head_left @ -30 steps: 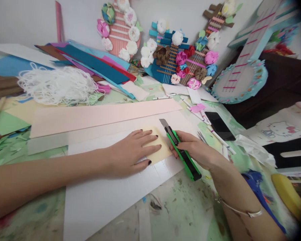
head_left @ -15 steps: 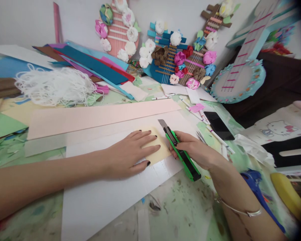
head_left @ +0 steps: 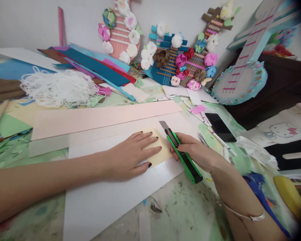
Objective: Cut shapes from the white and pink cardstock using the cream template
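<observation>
At the centre of the frame we find the left hand [head_left: 130,154] lying flat, fingers spread, gripping nothing and pressing a cream paper piece [head_left: 158,150] onto a white board [head_left: 110,197]. Just right of it, the right hand [head_left: 194,150] is closed around a green utility knife [head_left: 183,154], the blade extended toward the upper left along the cream piece's right edge. A long pink strip [head_left: 102,117] lies beyond the board. We note a tangle of white string [head_left: 60,87] at upper left and a black phone [head_left: 220,126] at right.
</observation>
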`<action>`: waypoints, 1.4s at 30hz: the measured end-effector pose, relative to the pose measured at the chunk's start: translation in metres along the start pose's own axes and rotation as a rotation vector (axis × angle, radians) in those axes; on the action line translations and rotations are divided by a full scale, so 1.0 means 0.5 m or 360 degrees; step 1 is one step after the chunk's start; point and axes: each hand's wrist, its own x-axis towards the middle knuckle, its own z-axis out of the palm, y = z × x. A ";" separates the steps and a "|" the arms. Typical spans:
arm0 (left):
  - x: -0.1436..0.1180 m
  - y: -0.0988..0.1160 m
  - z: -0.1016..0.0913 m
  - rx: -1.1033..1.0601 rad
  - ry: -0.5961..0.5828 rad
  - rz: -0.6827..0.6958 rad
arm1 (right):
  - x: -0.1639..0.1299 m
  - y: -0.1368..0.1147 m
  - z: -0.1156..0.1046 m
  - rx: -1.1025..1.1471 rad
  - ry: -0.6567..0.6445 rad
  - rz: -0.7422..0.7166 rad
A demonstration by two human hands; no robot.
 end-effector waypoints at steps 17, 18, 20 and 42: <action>0.001 0.001 -0.003 0.0009 -0.0026 0.0003 | -0.001 0.002 -0.001 -0.0060 0.0027 0.0009; 0.001 0.002 -0.003 0.0004 -0.0022 0.0000 | 0.000 0.002 -0.001 -0.0063 0.0028 0.0005; 0.001 0.002 -0.003 -0.0002 -0.0017 -0.0006 | 0.000 0.003 -0.002 -0.0070 0.0026 0.0002; 0.002 0.002 -0.004 0.0029 -0.0055 -0.0007 | 0.001 0.002 -0.002 -0.0068 0.0026 0.0023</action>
